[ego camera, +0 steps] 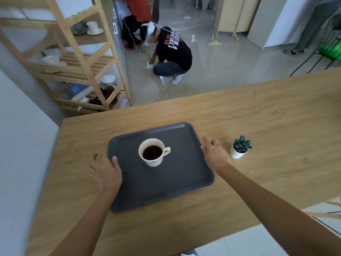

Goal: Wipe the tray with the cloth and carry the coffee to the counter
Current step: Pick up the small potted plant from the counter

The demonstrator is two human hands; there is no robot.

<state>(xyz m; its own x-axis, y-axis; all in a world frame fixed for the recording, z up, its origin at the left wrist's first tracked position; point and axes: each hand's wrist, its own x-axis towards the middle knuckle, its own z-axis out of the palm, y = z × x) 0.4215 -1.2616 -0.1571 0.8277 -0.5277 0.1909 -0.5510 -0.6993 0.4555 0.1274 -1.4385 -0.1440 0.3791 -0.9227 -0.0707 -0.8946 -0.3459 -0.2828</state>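
A dark grey tray lies flat on the wooden counter. A white cup of dark coffee stands upright on the tray's far middle, handle to the right. My left hand rests at the tray's left edge, its thumb on the rim and its fingers spread on the wood. My right hand lies against the tray's right edge, fingers apart and pointing away from me. Neither hand holds anything. No cloth is in view.
A small potted succulent stands just right of my right hand. Beyond the counter a person crouches on the floor among white cables. A wooden shelf rack with cups and jars stands at the far left.
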